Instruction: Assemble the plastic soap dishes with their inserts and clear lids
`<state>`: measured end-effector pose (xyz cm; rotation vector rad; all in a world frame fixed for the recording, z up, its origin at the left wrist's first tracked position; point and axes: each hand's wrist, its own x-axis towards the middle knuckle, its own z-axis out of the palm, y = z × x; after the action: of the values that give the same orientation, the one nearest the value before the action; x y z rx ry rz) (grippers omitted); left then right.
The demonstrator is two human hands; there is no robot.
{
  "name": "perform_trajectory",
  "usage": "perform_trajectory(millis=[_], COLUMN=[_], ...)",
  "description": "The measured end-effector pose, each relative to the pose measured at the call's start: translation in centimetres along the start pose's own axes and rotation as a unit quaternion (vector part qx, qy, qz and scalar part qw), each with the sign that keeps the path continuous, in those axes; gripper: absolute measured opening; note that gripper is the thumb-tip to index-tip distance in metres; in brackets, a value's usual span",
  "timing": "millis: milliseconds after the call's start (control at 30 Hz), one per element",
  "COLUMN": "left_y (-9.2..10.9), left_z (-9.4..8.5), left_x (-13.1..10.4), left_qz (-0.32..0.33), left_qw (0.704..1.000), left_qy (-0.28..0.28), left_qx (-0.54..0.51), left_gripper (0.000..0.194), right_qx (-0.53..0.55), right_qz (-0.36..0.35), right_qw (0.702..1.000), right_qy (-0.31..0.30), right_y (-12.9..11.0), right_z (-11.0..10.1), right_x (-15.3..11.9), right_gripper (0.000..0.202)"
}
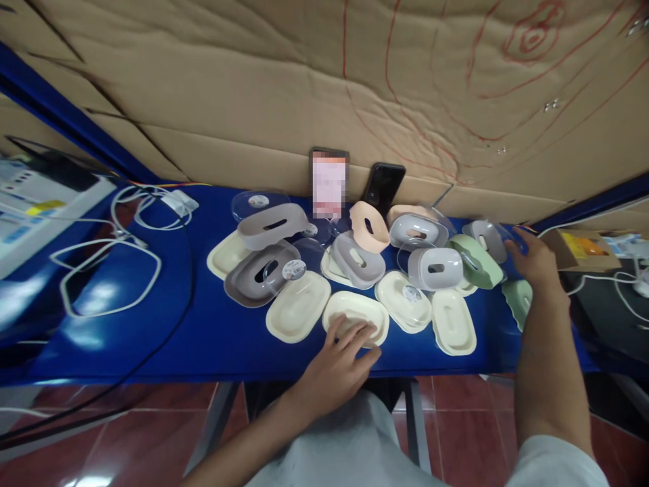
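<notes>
From the head view: resting the left hand point(337, 365) on the front-middle cream tray point(355, 303), with fingers point(349, 335) loosely spread and slightly bent over the hollow, not closed round the rim; holding the right hand point(535, 256) out at the right end of the desk point(213, 345), close up to a clear lid point(499, 233) and a slotted grey cover point(491, 251); cannot tell whether pinching the lid, touching it or only hovering just beside; to be found just behind the green cover point(481, 262), both lid and grey cover, with a wavy green piece point(516, 296) nearer the front, partly hidden by the forearm point(550, 358).

Further left, to be noted: more grey covers point(294, 220), a peach cover point(378, 240) and more cream trays point(299, 318), crowded and overlapping; behind these, propped near the cardboard point(253, 101), an upright phone point(329, 182) and a dark phone point(388, 184).

Judging by the outstretched arm, probably at the step of picking out or placing a part at the right end while steadying the front tray; calling next, on that reading, for a light pinch on one rim only and a straight lift, so as not to drag the green cover along.
</notes>
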<state>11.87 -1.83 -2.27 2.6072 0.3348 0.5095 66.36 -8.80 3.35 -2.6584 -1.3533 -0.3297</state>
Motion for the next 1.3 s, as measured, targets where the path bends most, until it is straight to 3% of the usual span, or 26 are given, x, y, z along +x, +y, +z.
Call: perform_trajectory(millis=[400,667,800,900,1033,1100,1200,1300], left_y=[0.1,0.0,0.1,0.1,0.0,0.0,0.0,0.1], left_z=[-0.1,-0.1,-0.1,-0.2,-0.2,-0.2,-0.2,-0.2], left_x=[0.2,0.1,0.2,0.2,0.1,0.1,0.1,0.2], left_qz=[0.0,0.006,0.006,0.005,0.004,0.004,0.006,0.01], left_qw=[1.0,1.0,1.0,1.0,1.0,1.0,1.0,1.0], left_qy=[-0.01,0.005,0.006,0.009,0.008,0.008,0.006,0.007], left_qx=[0.003,0.002,0.003,0.004,0.0,0.001,0.004,0.001], left_gripper=[0.02,0.019,0.019,0.018,0.018,0.019,0.019,0.018], right_qx=[0.016,0.074,0.121,0.127,0.019,0.0,0.025,0.057], right_qz=[0.048,0.014,-0.022,-0.008,0.161,0.205,0.175,0.159], right_qw=[0.996,0.996,0.992,0.992,0.987,0.978,0.984,0.984], right_qy=[-0.073,-0.046,-0.034,-0.008,-0.023,-0.031,0.016,0.063], right_y=[-3.2,-4.6,-5.8,-4.4,1.0,3.4,4.4,3.1], right_z=[2.3,0.8,-0.5,-1.8,-2.6,-2.5,-2.1,-1.8], right_x=[-0.4,-0.1,-1.6,-4.6,-10.6,-13.4,-15.9,-15.7], right_gripper=[0.041,0.045,0.053,0.059,0.077,0.087,0.081,0.074])
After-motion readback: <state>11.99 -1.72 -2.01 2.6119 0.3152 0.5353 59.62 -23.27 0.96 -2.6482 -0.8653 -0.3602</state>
